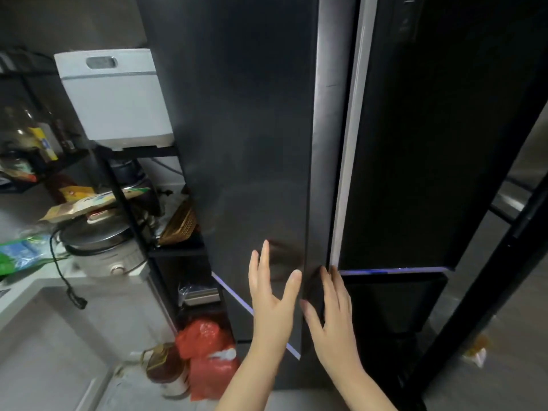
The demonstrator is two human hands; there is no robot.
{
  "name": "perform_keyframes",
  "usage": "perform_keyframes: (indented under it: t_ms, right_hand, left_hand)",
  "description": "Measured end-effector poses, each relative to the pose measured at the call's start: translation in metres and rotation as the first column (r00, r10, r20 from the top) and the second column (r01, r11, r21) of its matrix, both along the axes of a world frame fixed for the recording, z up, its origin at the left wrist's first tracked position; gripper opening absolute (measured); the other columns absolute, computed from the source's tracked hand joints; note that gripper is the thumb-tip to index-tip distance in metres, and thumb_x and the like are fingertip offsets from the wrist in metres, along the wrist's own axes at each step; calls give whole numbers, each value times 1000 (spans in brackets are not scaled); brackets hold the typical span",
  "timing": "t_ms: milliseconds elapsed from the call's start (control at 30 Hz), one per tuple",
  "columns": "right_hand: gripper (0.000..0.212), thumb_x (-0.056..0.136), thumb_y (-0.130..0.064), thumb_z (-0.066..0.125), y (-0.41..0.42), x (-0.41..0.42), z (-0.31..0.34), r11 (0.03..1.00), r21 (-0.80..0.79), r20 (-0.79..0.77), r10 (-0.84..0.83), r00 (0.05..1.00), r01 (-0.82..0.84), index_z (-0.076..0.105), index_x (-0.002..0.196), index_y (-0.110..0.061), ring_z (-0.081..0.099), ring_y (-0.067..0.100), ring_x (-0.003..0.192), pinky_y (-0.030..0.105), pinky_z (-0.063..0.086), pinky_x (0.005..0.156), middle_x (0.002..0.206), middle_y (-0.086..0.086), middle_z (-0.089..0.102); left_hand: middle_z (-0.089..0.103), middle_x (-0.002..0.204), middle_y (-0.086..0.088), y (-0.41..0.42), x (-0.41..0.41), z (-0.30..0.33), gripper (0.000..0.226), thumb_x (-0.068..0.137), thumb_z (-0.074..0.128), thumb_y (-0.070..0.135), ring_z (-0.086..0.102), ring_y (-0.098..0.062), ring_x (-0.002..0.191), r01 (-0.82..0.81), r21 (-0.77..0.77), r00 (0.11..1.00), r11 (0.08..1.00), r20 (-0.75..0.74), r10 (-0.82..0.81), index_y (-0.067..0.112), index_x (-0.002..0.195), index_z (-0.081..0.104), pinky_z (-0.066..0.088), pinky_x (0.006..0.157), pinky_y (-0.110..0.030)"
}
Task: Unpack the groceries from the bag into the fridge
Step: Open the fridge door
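In the head view, one dark fridge (246,143) is seen standing upright, its two tall doors shut. Two hands are raised at the door seam: the left hand (271,295) with fingers spread, the right hand (329,310) with fingers together, both empty. One red bag (207,351) is seen on the floor, left of the fridge.

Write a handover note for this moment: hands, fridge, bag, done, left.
Left hand: open, empty, at the left fridge door.
Right hand: open, fingers at the seam between the left door and the right door, nothing held.
Both doors look shut or barely ajar; the interior is not visible.
Red bag sits on the floor left of the fridge; whether it is the grocery bag is unclear.
Done: nothing visibly unpacked.
Left: open the fridge, move the groceries in.
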State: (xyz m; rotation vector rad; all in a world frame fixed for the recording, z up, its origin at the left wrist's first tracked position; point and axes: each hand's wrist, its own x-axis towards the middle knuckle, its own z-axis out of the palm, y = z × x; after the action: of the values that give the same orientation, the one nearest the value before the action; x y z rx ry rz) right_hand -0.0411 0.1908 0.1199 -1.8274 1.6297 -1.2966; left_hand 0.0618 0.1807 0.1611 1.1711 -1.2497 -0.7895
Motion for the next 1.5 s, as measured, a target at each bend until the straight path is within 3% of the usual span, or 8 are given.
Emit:
perform_keyframes:
  t_ms: [167,500,700,800,967,1133,1267,1500]
  right_hand:
    - [65,93,-47,41,-7,-10,33,977,-195,-145,62,987,-90,-5,138,-59,-6,10,145,36,9,116,156,-13,-6]
    - [65,90,-49,27,-11,-11,62,952,-233,-324,115,939,-197,-11,142,-48,-19,13,144,31,-3,113,156,-8,-20]
    - [63,93,-44,29,0,-17,54,899,-270,-407,219,887,-346,-9,144,-46,-13,13,145,29,1,117,157,-13,-17]
    - [64,93,-33,35,-4,-25,57,869,-348,-406,200,892,-353,3,149,-33,-2,11,146,20,0,116,159,-7,-7]
    - [66,94,-33,37,-13,-17,82,808,-404,-380,279,882,-429,1,149,-28,-3,12,146,22,0,118,158,0,4]
    - [73,92,-51,42,-26,-6,95,799,-359,-275,403,873,-483,1,149,-32,-7,11,146,37,9,116,158,-5,-3]
    - [76,88,-62,37,-39,4,105,769,-342,-311,450,837,-541,-8,146,-40,-15,5,144,34,3,115,157,-11,-12]
    - [68,90,-50,37,-36,33,110,664,-354,-329,571,752,-659,3,147,-31,-5,2,143,34,12,115,156,-12,-1]
  left_hand:
    - [4,155,26,21,-11,46,73,85,64,43,2,13,140,-25,-237,977,971,202,75,67,133,14,8,100,5]
    - [14,158,13,21,12,77,69,94,57,26,9,2,144,-108,-363,862,926,430,270,43,143,12,13,116,-21]
    - [22,158,8,38,18,66,65,95,52,21,18,-1,144,-261,-414,829,872,367,423,41,145,16,27,118,-38]
    - [13,159,0,47,19,63,64,95,49,15,14,-13,147,-402,-525,662,750,400,634,31,149,18,23,119,-36]
    - [12,157,-14,58,14,75,64,91,51,8,10,-29,147,-414,-661,376,626,502,779,18,147,24,25,113,-59]
    - [12,159,-10,65,12,87,71,89,60,19,4,-26,148,-468,-603,315,646,569,759,24,149,21,22,114,-59]
    - [3,161,-5,72,19,90,68,94,48,39,-5,-20,148,-530,-530,276,662,630,725,34,151,9,12,117,-46]
    - [-6,161,0,76,44,93,78,93,50,38,-2,-19,148,-595,-475,285,649,630,723,38,149,-5,10,116,-33]
